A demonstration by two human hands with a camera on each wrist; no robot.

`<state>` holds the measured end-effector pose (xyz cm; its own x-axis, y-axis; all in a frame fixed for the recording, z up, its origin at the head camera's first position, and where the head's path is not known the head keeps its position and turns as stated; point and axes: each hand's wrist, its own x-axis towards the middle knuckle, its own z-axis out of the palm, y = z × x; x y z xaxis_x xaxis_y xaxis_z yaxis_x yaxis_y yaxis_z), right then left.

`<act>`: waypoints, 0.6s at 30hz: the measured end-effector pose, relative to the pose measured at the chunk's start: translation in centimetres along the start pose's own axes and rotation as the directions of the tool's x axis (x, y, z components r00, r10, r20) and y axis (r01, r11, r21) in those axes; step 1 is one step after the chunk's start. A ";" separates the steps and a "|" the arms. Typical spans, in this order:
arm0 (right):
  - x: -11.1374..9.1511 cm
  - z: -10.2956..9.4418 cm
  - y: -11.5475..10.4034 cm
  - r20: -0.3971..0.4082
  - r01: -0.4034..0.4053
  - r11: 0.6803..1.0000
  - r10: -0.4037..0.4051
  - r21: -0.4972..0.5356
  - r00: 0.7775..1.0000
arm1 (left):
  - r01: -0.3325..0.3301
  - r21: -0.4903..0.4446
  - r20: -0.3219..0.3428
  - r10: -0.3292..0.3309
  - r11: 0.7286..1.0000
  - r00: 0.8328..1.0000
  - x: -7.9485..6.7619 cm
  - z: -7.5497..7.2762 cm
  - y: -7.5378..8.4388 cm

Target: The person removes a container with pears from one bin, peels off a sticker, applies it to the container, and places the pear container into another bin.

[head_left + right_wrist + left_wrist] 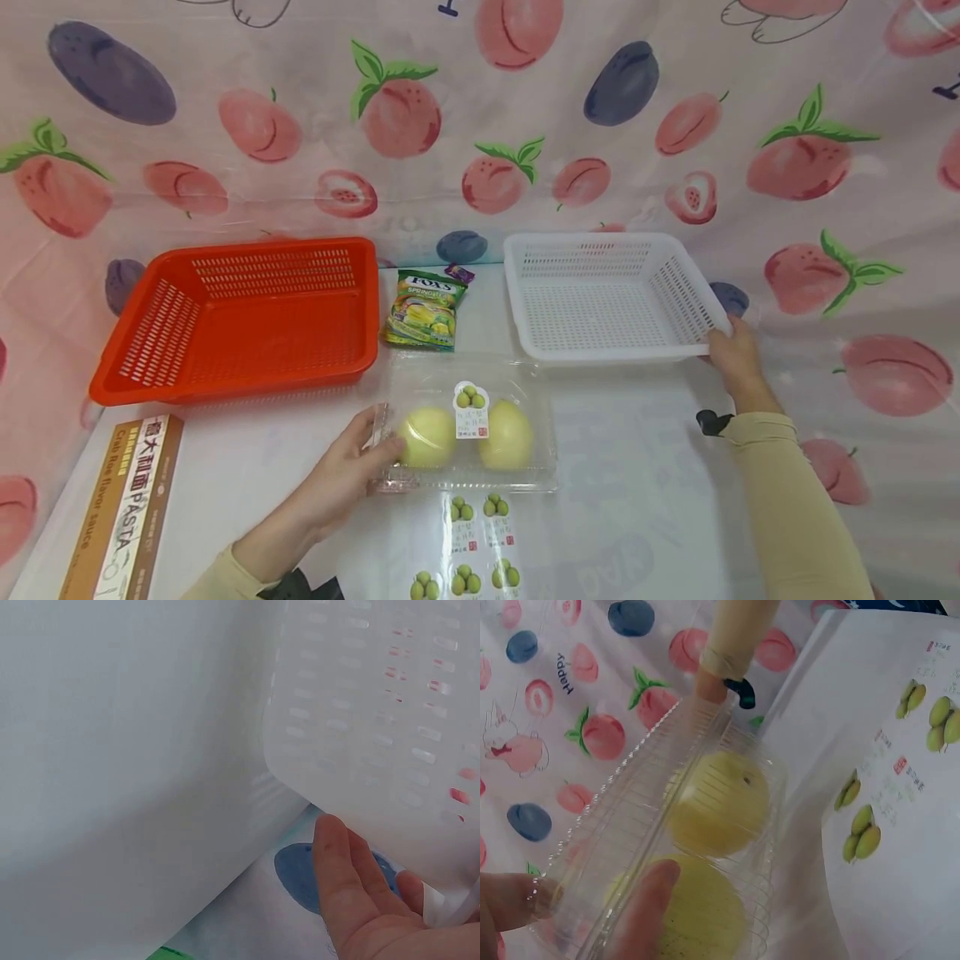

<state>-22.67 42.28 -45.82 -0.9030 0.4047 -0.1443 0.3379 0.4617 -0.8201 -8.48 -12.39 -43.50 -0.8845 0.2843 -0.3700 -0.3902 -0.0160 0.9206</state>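
Note:
My left hand (341, 467) pinches the left edge of a clear plastic clamshell box (543, 454), thumb on the near side. Inside lie two round yellow-green fruits (506, 437), and a white label with a green fruit picture (472, 421) is on the lid. In the left wrist view, the thumb (649, 907) lies against the clear box (622, 795), with both fruits (720, 802) showing through it. On the right, my right hand (737, 358) grips the near right corner of a white slotted basket (600, 350). Its fingers are at the basket wall (360, 735) in the right wrist view.
A red slotted basket (232, 392) stands at the left. Between the baskets lies a green FOX'S candy bag (426, 310) with a small purple packet (460, 273). A pasta box (123, 508) is at the front left, and a label sheet (480, 542) lies in front.

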 end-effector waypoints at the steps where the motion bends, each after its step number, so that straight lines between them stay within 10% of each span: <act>1: 0.0 0.0 0.0 -0.003 0.001 1.000 -0.001 0.001 1.000 | 0.001 -0.004 0.009 -0.001 1.000 1.000 -0.1 0.2 0.2; 18: 0.3 0.0 0.5 -0.014 -0.006 1.000 0.006 -0.005 1.000 | -0.008 -0.028 0.158 0.012 1.000 0.987 -1.2 3.1 3.4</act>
<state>-22.78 42.62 -46.32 -0.8970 0.4189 -0.1414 0.3448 0.4628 -0.8166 -8.00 -9.85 -39.56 -0.8377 0.4316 -0.3346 -0.3906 -0.0454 0.9194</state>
